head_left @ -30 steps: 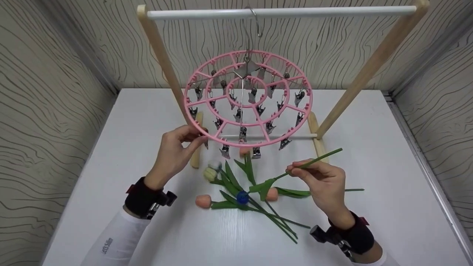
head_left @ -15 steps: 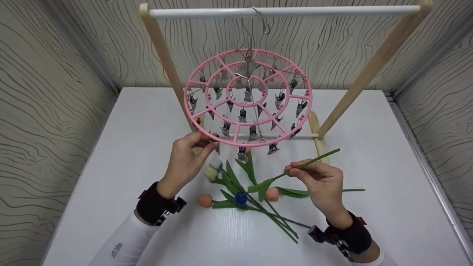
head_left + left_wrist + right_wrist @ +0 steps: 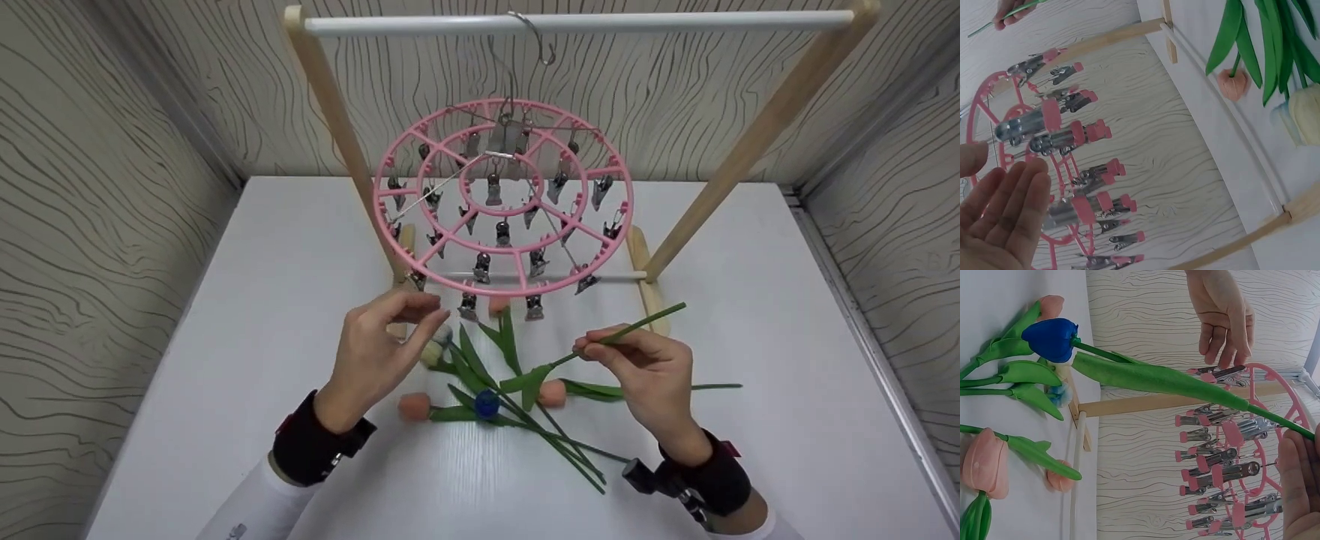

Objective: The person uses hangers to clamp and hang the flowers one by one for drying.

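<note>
A round pink clip hanger (image 3: 521,279) hangs by its metal hook, ringed with metal clips with pink tips. My left hand (image 3: 379,352) is just below its near left rim, thumb and fingers apart and holding nothing. A clip (image 3: 415,280) dangles right above those fingertips. My right hand (image 3: 656,375) pinches the green stem (image 3: 649,322) of a blue artificial tulip (image 3: 1050,340). The flower hangs head down, its blue bloom (image 3: 487,403) low over the other flowers. In the right wrist view, its long leaf (image 3: 1157,379) runs up toward the fingers.
Several artificial tulips lie on the white table (image 3: 225,315), among them peach ones (image 3: 414,406) and a cream one (image 3: 432,354). A wooden stand with a white top bar (image 3: 637,22) holds the hanger. Patterned walls (image 3: 210,97) enclose the table.
The hanger has turned as my left hand moved right along its rim. That hand has since let go and dropped slightly below the rim. My right hand, with the tulip, has barely shifted.
</note>
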Demonstrator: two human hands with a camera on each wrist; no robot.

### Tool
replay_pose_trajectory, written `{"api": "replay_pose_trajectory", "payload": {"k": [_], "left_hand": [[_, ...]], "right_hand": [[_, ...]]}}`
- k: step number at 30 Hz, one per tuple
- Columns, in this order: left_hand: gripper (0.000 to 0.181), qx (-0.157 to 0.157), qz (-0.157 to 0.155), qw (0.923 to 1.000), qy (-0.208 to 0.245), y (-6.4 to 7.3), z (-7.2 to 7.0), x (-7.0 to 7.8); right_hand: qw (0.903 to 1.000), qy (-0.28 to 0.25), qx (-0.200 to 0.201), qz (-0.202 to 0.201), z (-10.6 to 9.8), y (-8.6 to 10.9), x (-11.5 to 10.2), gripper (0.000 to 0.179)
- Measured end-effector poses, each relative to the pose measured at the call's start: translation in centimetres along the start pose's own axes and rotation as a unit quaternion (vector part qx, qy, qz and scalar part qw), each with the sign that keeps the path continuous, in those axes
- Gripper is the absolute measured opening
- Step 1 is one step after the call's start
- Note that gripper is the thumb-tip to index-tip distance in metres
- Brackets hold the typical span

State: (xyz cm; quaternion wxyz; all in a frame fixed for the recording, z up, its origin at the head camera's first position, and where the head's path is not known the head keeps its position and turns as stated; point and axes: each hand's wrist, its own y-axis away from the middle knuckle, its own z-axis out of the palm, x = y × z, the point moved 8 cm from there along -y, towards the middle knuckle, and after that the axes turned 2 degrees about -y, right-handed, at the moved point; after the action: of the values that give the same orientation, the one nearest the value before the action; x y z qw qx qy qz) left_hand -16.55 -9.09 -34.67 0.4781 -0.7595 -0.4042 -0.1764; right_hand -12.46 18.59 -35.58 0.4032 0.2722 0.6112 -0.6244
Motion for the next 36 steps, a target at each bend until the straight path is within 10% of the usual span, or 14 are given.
{"api": "replay_pose_trajectory", "payload": {"k": [5, 14, 25, 36], "left_hand": [[0.022, 0.018, -0.031, 0.9991, -0.022, 0.1, -1.7, -2.4], [0.042, -0.1, -0.066, 0.989, 0.087, -1.0, 0.3, -4.0], [0.035, -0.18, -0.093, 0.9654, 0.165, -2.6, 1.8, -0.4], [0.027, -0.179, -0.074, 0.9668, 0.166, -2.9, 3.2, 1.0]], "right_hand": [[1.0, -0.006, -0.001, -0.002, 0.1, 0.0, 0.0, 0.026], [0.9998, -0.008, -0.011, -0.015, 0.4, -0.1, -0.3, 0.024], [0.9999, 0.002, -0.012, -0.004, 0.6, 0.1, 0.2, 0.024], [0.9995, -0.011, -0.022, -0.021, 1.3, -0.4, 0.1, 0.026]]}}
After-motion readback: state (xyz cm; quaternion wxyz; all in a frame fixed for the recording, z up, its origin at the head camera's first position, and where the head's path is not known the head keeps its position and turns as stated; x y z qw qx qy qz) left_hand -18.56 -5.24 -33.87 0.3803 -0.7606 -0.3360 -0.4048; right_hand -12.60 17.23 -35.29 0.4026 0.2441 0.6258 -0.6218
